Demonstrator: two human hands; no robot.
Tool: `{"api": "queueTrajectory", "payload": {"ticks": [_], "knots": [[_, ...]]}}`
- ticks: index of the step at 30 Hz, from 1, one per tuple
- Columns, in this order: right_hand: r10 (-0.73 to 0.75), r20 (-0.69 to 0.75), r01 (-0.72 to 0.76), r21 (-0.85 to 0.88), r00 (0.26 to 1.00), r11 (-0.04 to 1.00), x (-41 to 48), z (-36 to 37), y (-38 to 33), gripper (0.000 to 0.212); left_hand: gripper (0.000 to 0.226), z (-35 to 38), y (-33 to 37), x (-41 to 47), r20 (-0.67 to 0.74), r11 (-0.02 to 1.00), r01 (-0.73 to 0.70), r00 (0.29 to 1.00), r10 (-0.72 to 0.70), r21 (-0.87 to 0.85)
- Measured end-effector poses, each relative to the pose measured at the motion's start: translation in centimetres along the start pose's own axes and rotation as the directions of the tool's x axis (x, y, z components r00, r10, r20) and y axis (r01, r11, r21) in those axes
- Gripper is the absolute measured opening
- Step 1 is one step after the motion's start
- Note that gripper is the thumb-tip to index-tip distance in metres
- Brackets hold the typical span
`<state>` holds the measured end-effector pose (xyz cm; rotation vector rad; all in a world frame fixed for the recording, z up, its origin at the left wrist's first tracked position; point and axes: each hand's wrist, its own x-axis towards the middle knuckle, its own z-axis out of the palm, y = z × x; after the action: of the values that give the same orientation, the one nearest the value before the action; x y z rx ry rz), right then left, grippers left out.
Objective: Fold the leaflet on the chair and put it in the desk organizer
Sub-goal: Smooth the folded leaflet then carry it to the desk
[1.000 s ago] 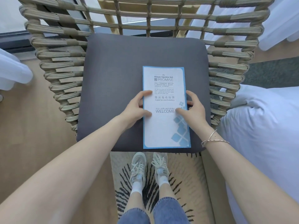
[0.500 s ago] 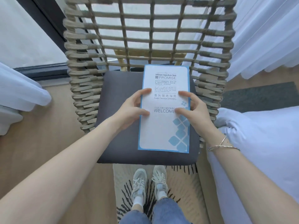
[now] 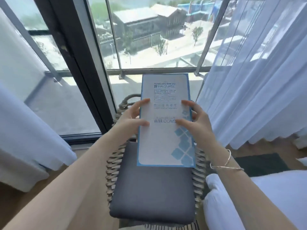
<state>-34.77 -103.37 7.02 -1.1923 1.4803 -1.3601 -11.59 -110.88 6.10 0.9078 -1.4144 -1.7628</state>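
The leaflet (image 3: 163, 140), a tall white sheet with a blue border and the word WELCOME, is held up in the air above the wicker chair (image 3: 114, 156). My left hand (image 3: 131, 117) grips its left edge, thumb on the front. My right hand (image 3: 196, 123), with thin bracelets on the wrist, grips the right edge. The leaflet is flat and faces me. The chair's grey seat cushion (image 3: 152, 193) lies bare below it. No desk organizer is in view.
A big window with a dark frame (image 3: 73, 63) stands behind the chair. Sheer white curtains (image 3: 259, 80) hang at the right and white curtains (image 3: 21, 123) at the left. White bedding (image 3: 265, 201) lies at the lower right, beside a dark rug (image 3: 260, 165).
Both hands lifted the leaflet off the chair cushion and raised it. The view tilted up from the seat to the window.
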Motion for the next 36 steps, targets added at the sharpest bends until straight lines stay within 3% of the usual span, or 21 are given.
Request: {"api": "queueTrajectory", "payload": {"ticks": [7,15,27,36], "knots": [[-0.202,0.023,0.199,0.102,0.979,0.975,-1.5,1.0,-11.1,0.066,0.071,0.6,11.3,-4.6,-0.049,0.963,-0.230,0.970,0.239,0.139],[-0.367,0.089,0.339,0.232,0.926,0.912,-1.5,3.3,-17.2,0.066,0.066,2.0,18.1,-9.3,-0.233,0.861,-0.414,0.843,0.485,0.296],[-0.405,0.273,0.295,0.367,0.873,0.882,-2.7,9.2,-17.2,0.066,0.063,0.5,17.0,-16.0,-0.529,0.865,-0.356,0.687,0.498,0.352],[-0.398,0.562,0.171,0.413,0.726,0.895,-6.2,18.1,-16.4,0.065,0.064,-3.3,13.8,-26.0,-0.741,0.887,-0.241,0.488,0.462,0.395]]}}
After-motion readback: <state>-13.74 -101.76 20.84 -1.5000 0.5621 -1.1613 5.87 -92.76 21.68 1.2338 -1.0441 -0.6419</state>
